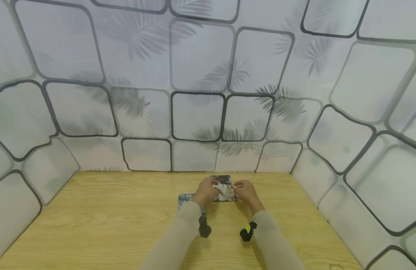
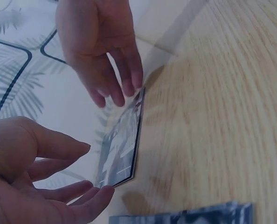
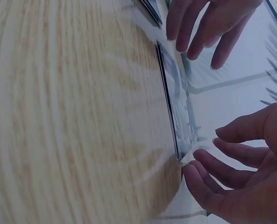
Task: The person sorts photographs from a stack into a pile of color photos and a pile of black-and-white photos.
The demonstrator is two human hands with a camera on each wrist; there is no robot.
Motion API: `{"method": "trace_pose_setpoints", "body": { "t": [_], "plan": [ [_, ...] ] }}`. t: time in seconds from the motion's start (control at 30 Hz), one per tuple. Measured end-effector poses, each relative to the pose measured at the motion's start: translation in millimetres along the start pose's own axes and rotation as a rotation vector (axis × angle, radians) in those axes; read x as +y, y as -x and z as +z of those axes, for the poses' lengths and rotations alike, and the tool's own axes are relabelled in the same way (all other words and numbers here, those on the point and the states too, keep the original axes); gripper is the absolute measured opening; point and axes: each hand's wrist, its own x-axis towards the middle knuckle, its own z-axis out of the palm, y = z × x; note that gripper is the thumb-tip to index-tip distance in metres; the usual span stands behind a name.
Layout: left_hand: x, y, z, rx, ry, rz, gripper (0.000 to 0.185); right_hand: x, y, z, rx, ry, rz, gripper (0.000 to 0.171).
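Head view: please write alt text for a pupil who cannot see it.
A person's left hand and right hand are at opposite sides of a flat printed piece on a wood-grain table. A second printed piece lies partly hidden by the left sleeve.

black-and-white patterned card (image 1: 225, 189); yellow wood-grained table (image 1: 110, 217); white wall (image 1: 199, 116) with grey-black outlined squares, grey fronds.

The left hand (image 1: 207, 191) and right hand (image 1: 246, 192) are bare. The sleeves (image 1: 175, 237) are long and pale beige. The left wrist device (image 1: 204, 229) is black; the right wrist device (image 1: 246, 234) is black with a yellow mark (image 1: 248, 228).
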Motion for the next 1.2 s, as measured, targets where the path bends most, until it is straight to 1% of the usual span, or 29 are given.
{"method": "trace_pose_setpoints", "body": {
  "t": [0.13, 0.27, 0.43, 0.53, 0.77, 0.83, 0.93, 1.07, 1.13, 1.2],
  "plan": [
    [-1.5, 6.1, -13.6, -0.016, -0.029, 0.032, 0.048, -1, 3, 0, 0.014, 0.009, 0.008, 0.032],
    [-3.9, 16.6, -31.2, -0.039, -0.038, 0.033, 0.049, -3, 7, 2, 0.003, -0.023, 0.009, 0.031],
    [-10.2, 30.4, -49.8, -0.050, -0.081, 0.048, 0.040, -13, 13, 10, -0.074, -0.122, 0.009, 0.038],
    [-15.5, 38.0, -59.1, -0.044, -0.115, 0.058, 0.037, -21, 18, 18, -0.132, -0.165, -0.003, 0.037],
    [-32.6, 54.5, -80.0, -0.001, -0.172, 0.025, 0.035, -34, 29, 38, -0.226, -0.197, -0.066, 0.034],
    [-37.3, 57.7, -84.9, 0.016, -0.188, 0.015, 0.036, -38, 32, 43, -0.241, -0.173, -0.084, 0.034],
    [-44.1, 62.5, -90.9, 0.030, -0.203, -0.003, 0.035, -41, 37, 50, -0.252, -0.099, -0.119, 0.033],
    [-51.5, 70.2, -97.6, 0.035, -0.195, -0.025, 0.036, -46, 44, 55, -0.277, -0.106, -0.129, 0.032],
    [-53.8, 74.7, -100.7, 0.032, -0.172, -0.038, 0.037, -48, 46, 55, -0.292, -0.143, -0.121, 0.031],
    [-55.4, 79.1, -103.1, 0.030, -0.139, -0.050, 0.037, -50, 47, 56, -0.291, -0.136, -0.125, 0.031]
  ]
}}
